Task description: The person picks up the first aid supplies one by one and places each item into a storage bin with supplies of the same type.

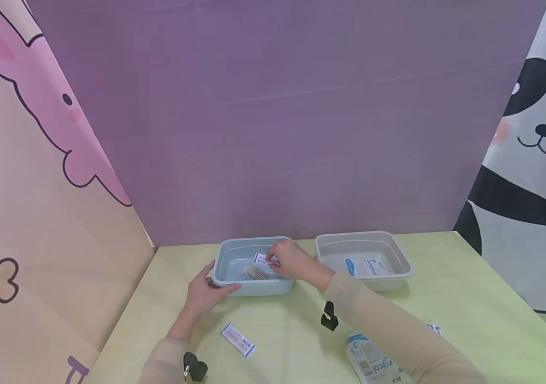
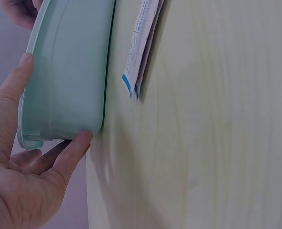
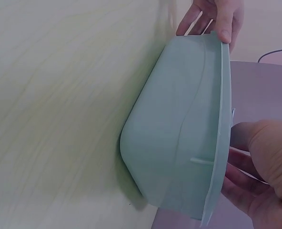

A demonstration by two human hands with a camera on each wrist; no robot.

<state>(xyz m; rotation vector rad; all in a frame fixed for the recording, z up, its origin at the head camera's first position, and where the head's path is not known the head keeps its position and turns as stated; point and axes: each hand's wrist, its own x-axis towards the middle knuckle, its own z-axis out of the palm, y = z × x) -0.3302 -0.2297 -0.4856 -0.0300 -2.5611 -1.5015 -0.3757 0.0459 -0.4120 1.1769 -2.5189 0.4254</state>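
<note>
Right hand pinching a small packet in the blue bin, left hand gripping the rim

The white-and-purple packet (image 1: 260, 258) is inside the blue bin (image 1: 253, 289), pinched at one end by the curled fingers of my right hand (image 1: 291, 260), which reaches in over the bin's right side. Just below it, inside the same bin, lies a bundle of thin sticks (image 1: 256, 272) in clear wrapping.

My left hand (image 1: 204, 295) grasps the bin at its left end, thumb on the near rim and fingers against the outside of the end. The bin stands upright on the pale yellow counter (image 1: 297, 336).

A second white-and-purple packet (image 1: 238, 340) lies flat in front of the bin, nearer to me. To the right, apart from the blue bin, stands a grey bin (image 1: 390, 284) with a blue-and-white packet marked "Surgical" (image 1: 365, 267) inside. A larger "Surgical" pack (image 1: 371, 360) lies on the counter below that, partly hidden by my right sleeve (image 1: 397, 325).

Behind everything hangs a purple backdrop (image 1: 301, 133), with a pink cartoon panel (image 1: 23, 176) at the left and a panda panel (image 1: 537, 186) at the right.
</note>
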